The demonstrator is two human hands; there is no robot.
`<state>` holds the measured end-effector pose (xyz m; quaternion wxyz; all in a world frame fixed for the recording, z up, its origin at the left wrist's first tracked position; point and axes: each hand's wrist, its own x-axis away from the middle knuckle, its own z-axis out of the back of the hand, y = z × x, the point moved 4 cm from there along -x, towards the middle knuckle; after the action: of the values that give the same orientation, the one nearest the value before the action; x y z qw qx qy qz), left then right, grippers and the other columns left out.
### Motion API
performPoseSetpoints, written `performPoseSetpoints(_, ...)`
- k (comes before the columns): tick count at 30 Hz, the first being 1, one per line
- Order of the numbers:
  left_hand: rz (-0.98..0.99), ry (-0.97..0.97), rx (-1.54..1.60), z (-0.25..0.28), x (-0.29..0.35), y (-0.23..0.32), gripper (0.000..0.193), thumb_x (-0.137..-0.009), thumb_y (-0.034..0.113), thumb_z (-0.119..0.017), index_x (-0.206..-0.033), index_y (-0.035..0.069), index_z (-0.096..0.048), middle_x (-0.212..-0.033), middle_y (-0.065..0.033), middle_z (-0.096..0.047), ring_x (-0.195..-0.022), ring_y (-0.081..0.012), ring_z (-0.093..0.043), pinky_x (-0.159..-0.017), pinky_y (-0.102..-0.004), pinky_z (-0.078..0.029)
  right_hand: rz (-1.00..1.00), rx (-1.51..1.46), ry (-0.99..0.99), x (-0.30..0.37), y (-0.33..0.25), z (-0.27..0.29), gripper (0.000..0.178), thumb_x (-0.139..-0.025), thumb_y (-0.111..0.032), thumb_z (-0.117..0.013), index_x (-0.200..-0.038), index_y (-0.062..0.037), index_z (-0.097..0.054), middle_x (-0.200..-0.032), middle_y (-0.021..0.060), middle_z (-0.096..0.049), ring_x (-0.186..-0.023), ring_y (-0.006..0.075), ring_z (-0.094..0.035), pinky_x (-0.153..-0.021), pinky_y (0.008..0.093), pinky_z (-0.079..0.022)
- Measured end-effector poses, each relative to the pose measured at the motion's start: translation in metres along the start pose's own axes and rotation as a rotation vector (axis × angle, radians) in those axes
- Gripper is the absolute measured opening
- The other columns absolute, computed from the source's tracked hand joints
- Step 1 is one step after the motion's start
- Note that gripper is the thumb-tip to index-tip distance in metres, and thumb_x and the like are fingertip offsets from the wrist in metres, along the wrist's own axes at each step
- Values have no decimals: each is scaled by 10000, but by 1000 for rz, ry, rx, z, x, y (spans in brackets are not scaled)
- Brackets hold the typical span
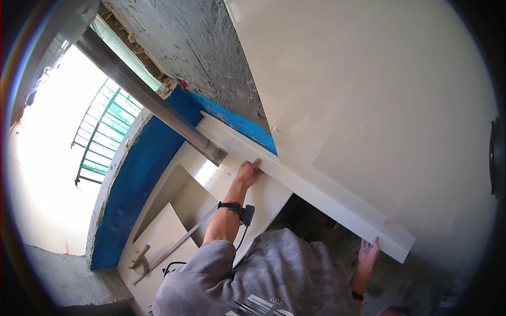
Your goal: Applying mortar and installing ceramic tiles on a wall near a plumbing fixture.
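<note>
A long white L-shaped strip [328,206] runs slantwise from the corner beside the pipe down to the lower right. My left hand [249,173] grips its near edge toward the far end, fingers closed on it above the cream countertop [266,200]. At the strip's near right end, my right hand [368,252] holds the lower edge from below; the fingertips behind the strip are partly hidden. A black band with a small box [237,209] sits on my left wrist.
On the countertop's left part lie a metal straightedge [179,245], a loose cream panel [161,231] and a wooden-handled tool [139,258]. A grey pipe [145,97] rises through it. A large cream panel [379,100] stands right; a dark gap [305,216] lies under the strip.
</note>
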<state>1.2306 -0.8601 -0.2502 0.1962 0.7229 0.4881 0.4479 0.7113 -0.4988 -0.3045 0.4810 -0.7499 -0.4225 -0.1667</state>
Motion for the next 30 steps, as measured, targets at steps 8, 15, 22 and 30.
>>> performPoseSetpoints(8, -28, -17, -17, 2, 5, -4, 399, -1073, 98, -510, -1431, -62, -434, -1403, -194, -585, -1268, -352, -605, -1152, -522, -452, -8, -40, -35, -6, -2, 17, 586, -1048, -271, -598, -1541, -46, -375, -1572, 142, -396, -1467, 325, -379, -1233, 485, -323)
performPoseSetpoints(15, -42, 61, -95, -18, 33, -2, 371, -1057, 93, -540, -1388, -63, -483, -1361, -195, -610, -1242, -341, -624, -1106, -513, -489, -36, -59, 29, -7, -6, 43, 592, -1044, -259, -604, -1554, -76, -366, -1573, 133, -404, -1457, 312, -394, -1240, 488, -299)
performPoseSetpoints(22, -41, 102, -111, -41, 58, -10, 388, -1022, 96, -612, -1319, -118, -485, -1293, -221, -627, -1196, -359, -644, -1097, -505, -498, -57, -117, 32, -4, -17, 72, 542, -1025, -239, -639, -1487, -48, -428, -1522, 143, -441, -1415, 307, -427, -1213, 480, -330)
performPoseSetpoints(30, -61, 96, -186, -81, 106, -28, 413, -1000, 97, -645, -1316, -123, -495, -1253, -230, -658, -1121, -351, -693, -1005, -464, -570, -210, -179, -53, -23, -39, 144, 518, -1022, -208, -618, -1483, -44, -450, -1487, 141, -494, -1414, 297, -438, -1204, 464, -366)
